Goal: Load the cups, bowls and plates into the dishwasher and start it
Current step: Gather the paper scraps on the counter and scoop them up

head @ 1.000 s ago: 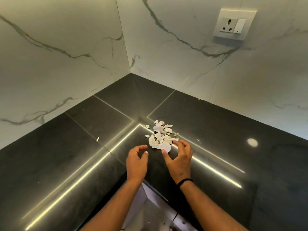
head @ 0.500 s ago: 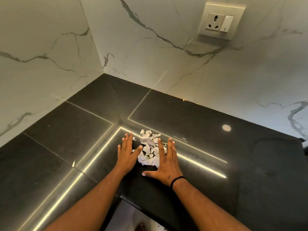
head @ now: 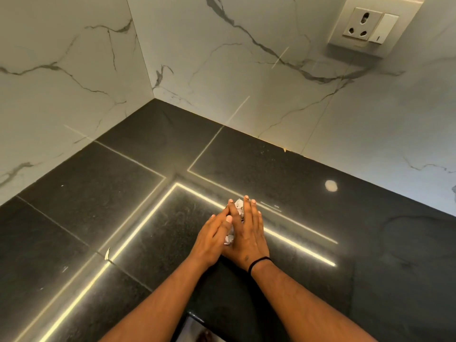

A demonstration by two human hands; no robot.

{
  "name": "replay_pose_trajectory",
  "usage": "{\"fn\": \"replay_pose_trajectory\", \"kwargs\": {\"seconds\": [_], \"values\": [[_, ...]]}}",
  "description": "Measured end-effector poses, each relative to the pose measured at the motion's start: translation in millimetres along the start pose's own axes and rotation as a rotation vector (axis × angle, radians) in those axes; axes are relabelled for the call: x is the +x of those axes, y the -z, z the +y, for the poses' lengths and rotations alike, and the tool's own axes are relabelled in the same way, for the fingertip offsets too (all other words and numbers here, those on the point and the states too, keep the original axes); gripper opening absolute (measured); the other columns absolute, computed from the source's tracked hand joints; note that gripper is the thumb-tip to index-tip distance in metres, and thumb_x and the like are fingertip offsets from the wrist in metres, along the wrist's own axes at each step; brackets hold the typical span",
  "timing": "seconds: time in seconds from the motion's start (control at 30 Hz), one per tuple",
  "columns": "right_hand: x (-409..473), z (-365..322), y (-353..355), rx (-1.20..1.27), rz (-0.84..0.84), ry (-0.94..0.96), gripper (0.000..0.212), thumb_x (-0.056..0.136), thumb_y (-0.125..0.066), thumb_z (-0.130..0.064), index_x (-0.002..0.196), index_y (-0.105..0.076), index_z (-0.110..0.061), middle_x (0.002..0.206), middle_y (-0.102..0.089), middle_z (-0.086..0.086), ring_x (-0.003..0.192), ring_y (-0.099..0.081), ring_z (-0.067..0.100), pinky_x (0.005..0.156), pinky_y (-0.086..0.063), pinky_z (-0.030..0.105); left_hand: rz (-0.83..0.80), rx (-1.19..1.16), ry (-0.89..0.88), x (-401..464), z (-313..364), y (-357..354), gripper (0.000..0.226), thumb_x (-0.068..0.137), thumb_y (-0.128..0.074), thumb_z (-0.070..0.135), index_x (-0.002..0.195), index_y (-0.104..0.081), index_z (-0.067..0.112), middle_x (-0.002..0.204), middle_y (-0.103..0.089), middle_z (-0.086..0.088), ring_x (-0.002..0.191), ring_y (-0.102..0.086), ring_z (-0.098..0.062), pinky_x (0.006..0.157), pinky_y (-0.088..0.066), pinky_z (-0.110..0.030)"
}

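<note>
A small heap of white broken shards (head: 238, 204) lies on the black countertop (head: 98, 206) near the corner. My left hand (head: 213, 234) and my right hand (head: 246, 233) are pressed together around the heap, palms facing each other and fingers straight. The shards are squeezed between the two hands and mostly hidden; a few show at the fingertips and another bit of the shards (head: 229, 239) shows near the palms. No cup, bowl, plate or dishwasher is in view.
Marble walls meet in a corner behind the counter. A wall socket (head: 370, 25) sits at the upper right. One stray white chip (head: 107, 254) lies on the counter to the left. The counter's front edge is just below my wrists.
My hands went from hovering, to flat on either side of the shards, to closed together, scooping the spread heap into a tight pile between them. The view moved closer.
</note>
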State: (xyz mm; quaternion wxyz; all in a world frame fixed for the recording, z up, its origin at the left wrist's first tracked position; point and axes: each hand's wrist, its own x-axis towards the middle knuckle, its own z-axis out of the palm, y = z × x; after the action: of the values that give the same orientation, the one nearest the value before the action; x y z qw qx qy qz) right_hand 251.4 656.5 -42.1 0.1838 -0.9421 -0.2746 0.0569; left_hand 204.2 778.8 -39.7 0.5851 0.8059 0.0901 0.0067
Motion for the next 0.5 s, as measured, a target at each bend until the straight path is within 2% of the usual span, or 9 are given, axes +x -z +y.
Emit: {"fn": "replay_pose_trajectory", "kwargs": {"seconds": [0.1,0.13,0.2,0.37,0.5], "values": [[9,0,-7,0.011,0.061,-0.035,0.086,0.081,-0.037,-0.072,0.153,-0.029,-0.026,0.164,-0.020,0.008,0.154,-0.010,0.028,0.123,-0.017,0.046,0.079,-0.269,0.048,0,5,10,0.045,0.104,-0.040,0.042,0.139,-0.060,0.020,0.134,-0.065,0.010,0.129,-0.056,-0.004,0.113,-0.040,-0.027],[13,0,-8,-0.007,0.093,-0.040,0.076,0.083,-0.039,-0.070,0.145,-0.042,-0.026,0.157,-0.033,0.006,0.149,-0.024,0.028,0.119,-0.027,0.046,0.101,-0.321,0.065,1,8,13,0.041,0.106,-0.040,0.040,0.133,-0.064,0.019,0.128,-0.069,0.008,0.125,-0.060,-0.006,0.110,-0.043,-0.026],[19,-1,-10,-0.063,0.146,-0.014,0.057,0.085,-0.044,-0.063,0.128,-0.054,-0.027,0.140,-0.048,0.000,0.133,-0.041,0.024,0.105,-0.040,0.041,0.131,-0.395,0.104,4,12,17,0.039,0.108,-0.036,0.034,0.124,-0.068,0.019,0.118,-0.074,0.004,0.118,-0.065,-0.007,0.105,-0.047,-0.022],[22,0,-10,-0.069,0.240,0.080,0.027,0.084,-0.058,-0.042,0.103,-0.061,-0.024,0.108,-0.054,-0.001,0.096,-0.049,0.021,0.075,-0.047,0.033,0.293,-0.488,0.177,8,11,18,0.042,0.108,-0.035,0.028,0.117,-0.071,0.007,0.105,-0.076,-0.011,0.107,-0.070,-0.020,0.094,-0.054,-0.026],[28,4,-9,-0.024,0.210,0.147,0.027,0.073,-0.079,-0.023,0.094,-0.063,-0.017,0.094,-0.054,0.002,0.082,-0.051,0.020,0.064,-0.049,0.031,0.434,-0.557,0.192,4,16,14,0.037,0.108,-0.039,0.025,0.112,-0.071,0.007,0.106,-0.076,-0.009,0.106,-0.071,-0.020,0.094,-0.053,-0.028]]}}
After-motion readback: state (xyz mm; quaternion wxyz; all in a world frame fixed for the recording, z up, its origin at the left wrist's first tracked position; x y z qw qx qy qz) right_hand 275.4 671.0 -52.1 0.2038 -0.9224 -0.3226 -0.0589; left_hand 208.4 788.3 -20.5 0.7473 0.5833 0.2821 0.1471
